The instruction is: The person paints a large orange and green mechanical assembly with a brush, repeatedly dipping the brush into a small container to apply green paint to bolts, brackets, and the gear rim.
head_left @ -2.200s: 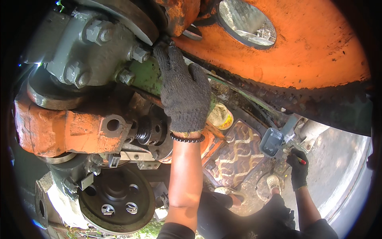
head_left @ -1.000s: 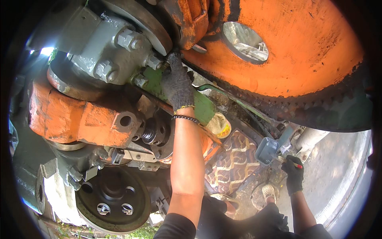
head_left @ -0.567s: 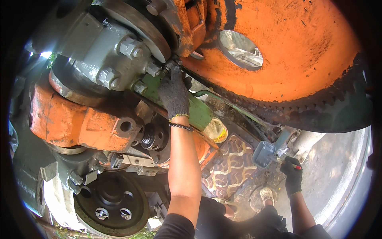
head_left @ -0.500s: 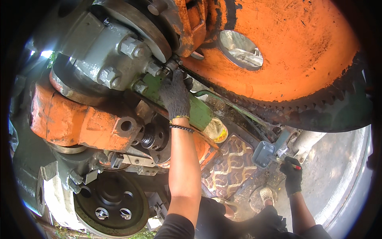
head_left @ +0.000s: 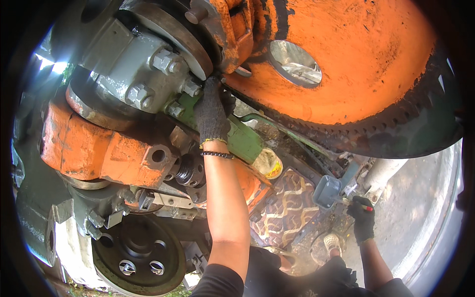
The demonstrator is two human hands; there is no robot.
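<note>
My left hand (head_left: pixel 213 111), in a dark knit glove with a bead bracelet at the wrist, reaches up into the gap between a grey bolted housing (head_left: pixel 143 69) and a big orange wheel disc (head_left: pixel 356 64). Its fingertips are hidden behind the round rusty flange (head_left: pixel 173 34), so I cannot tell what they touch. The palm lies against a green bar (head_left: pixel 245 141). My right hand (head_left: pixel 362 220), also gloved, is low at the right, closed around a red-handled tool (head_left: pixel 368 209) next to a small grey-blue tray (head_left: pixel 326 190).
An orange casting (head_left: pixel 94 148) and a black bolted hub (head_left: pixel 136 252) hang at the left. A patterned mat (head_left: pixel 287 208), a yellow-topped can (head_left: pixel 267 163) and my shoe (head_left: pixel 332 242) are on the ground below. Concrete floor (head_left: pixel 420 218) lies at the right.
My left hand has slid from lying flat on the machine up into the gap beside the flange. My right hand has stayed low with the tool.
</note>
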